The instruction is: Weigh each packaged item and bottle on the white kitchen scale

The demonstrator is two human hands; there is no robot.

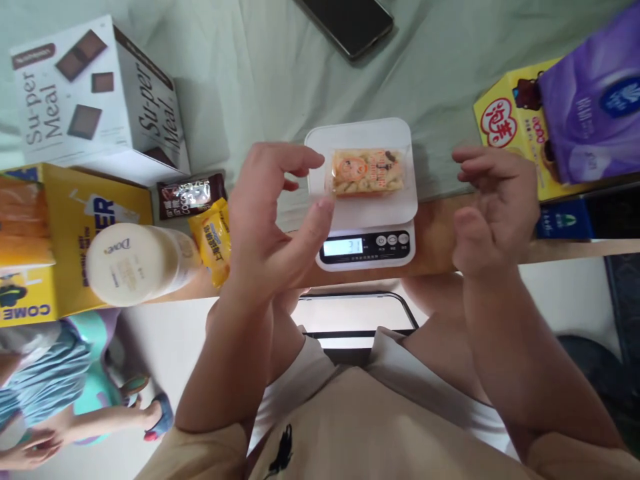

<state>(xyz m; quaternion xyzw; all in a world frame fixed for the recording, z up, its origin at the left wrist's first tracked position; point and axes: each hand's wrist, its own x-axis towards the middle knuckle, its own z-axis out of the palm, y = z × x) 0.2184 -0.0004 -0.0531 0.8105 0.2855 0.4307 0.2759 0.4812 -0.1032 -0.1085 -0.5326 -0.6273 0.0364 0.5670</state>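
Note:
A clear-wrapped snack bar (369, 175) with orange print lies flat on the white platform of a kitchen scale (360, 212). The scale's lit display (343, 247) faces me, but its digits are too faint to read. Just left of the scale is my left hand (275, 207), thumb and fingers apart, with nothing between them. Its thumb tip overlaps the platform's left edge in view; I cannot tell whether it touches. My right hand (495, 200) hovers to the right of the scale, its fingers loosely curled and apart, holding nothing.
At left stand a Su-per Meal box (75, 100), a yellow box (70, 253), a Dove jar (125, 263), a brown packet (193, 195) and a yellow packet (213, 240). A phone (350, 23) lies beyond the scale. A purple tissue pack (590, 107) overlaps a yellow snack box (515, 120) at right. Another person (45, 387) sits lower left.

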